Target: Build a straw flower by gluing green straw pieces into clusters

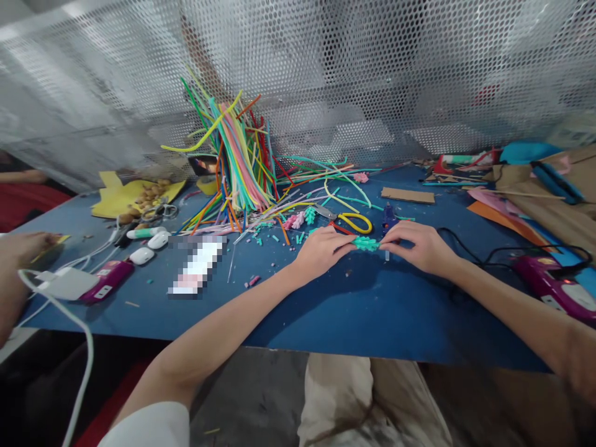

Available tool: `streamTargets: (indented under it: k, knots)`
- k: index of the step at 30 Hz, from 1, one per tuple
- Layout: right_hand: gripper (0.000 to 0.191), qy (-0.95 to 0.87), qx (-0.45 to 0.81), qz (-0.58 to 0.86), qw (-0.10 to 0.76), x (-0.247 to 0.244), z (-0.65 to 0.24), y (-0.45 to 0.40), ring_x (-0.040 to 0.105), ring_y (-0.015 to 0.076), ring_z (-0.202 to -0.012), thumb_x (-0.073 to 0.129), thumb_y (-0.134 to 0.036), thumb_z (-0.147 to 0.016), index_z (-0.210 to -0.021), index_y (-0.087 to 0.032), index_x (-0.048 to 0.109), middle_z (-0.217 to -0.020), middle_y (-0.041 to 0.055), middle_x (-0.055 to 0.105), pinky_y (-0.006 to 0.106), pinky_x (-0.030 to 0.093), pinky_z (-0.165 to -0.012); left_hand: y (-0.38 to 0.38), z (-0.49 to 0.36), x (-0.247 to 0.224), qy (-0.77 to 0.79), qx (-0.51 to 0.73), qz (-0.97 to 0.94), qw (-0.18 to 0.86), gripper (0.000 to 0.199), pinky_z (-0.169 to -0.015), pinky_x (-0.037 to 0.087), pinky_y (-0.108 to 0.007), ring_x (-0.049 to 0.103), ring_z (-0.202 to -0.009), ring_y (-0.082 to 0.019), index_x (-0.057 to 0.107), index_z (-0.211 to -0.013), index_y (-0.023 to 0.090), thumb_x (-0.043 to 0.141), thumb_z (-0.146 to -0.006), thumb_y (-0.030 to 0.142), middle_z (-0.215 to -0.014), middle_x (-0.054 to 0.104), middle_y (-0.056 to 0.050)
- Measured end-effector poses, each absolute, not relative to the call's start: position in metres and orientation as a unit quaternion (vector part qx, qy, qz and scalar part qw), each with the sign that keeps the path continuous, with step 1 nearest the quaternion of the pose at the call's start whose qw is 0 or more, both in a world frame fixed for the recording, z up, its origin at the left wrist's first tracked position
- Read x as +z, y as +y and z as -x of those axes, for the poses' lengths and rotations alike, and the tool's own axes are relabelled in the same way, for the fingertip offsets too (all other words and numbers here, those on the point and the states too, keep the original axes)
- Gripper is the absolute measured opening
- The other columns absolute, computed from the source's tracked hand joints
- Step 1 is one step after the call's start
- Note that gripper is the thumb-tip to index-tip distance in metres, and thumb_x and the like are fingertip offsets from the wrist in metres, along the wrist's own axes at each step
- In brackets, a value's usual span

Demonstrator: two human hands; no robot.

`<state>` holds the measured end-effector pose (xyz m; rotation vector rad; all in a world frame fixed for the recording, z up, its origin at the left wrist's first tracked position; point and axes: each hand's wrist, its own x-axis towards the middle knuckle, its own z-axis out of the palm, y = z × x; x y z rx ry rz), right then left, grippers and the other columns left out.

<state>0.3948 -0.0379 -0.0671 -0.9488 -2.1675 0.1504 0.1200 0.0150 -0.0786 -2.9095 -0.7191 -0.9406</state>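
Note:
My left hand [321, 249] pinches the left end of a green pipe-cleaner piece [366, 243], fluffy and leaf-like in shape. At its other end, the fingers of my right hand [416, 245] are closed on it too, so it is stretched level between both hands above the blue table. Just behind it stands a dark blue glue gun [389, 217], partly hidden by my right hand. Scissors with a yellow handle [356, 222] lie beyond my left hand. Beside them are a similar green piece [310, 215] and a pink and white piece [295, 220].
A tall bundle of coloured pipe cleaners [244, 161] stands at the back. Cut scraps lie around a blurred-out phone-like panel [198, 266]. Purple power strips sit left [108, 280] and right [554, 285], with cables. Another person's hand [40, 245] is at far left.

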Motion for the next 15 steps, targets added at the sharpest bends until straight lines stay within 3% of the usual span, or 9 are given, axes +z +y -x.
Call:
streamTargets:
  k: [4, 9, 15]
  knots:
    - [0.011, -0.841, 0.082, 0.389, 0.369, -0.067, -0.394, -0.043, 0.067, 0.0191, -0.083, 0.064, -0.034, -0.094, -0.097, -0.025, 0.068, -0.093, 0.0033, 0.073, 0.035, 0.054, -0.08, 0.028, -0.116, -0.078, -0.218, -0.282, 0.934, 0.02, 0.029, -0.084, 0.051, -0.033, 0.068, -0.086, -0.017, 0.071, -0.117, 0.019, 0.054, -0.101, 0.036, -0.102, 0.078, -0.006]
    - [0.041, -0.803, 0.143, 0.437, 0.379, -0.068, -0.396, -0.051, 0.062, 0.0182, -0.075, 0.067, -0.038, -0.09, -0.122, -0.025, 0.046, -0.091, 0.0029, 0.065, 0.035, 0.054, -0.074, 0.057, -0.09, -0.05, -0.328, -0.229, 0.912, 0.087, 0.016, -0.083, 0.047, -0.036, 0.064, -0.086, -0.022, 0.07, -0.098, 0.017, 0.058, -0.097, 0.027, -0.09, 0.075, -0.007]
    - [0.036, -0.801, 0.153, 0.447, 0.367, -0.068, -0.397, -0.048, 0.061, 0.0179, -0.075, 0.061, -0.037, -0.093, -0.122, -0.026, 0.043, -0.089, 0.0022, 0.062, 0.035, 0.052, -0.073, 0.072, -0.054, -0.012, -0.469, -0.222, 0.851, 0.078, 0.013, -0.081, 0.044, -0.035, 0.059, -0.083, -0.022, 0.065, -0.095, 0.016, 0.06, -0.083, 0.02, -0.081, 0.071, -0.004]
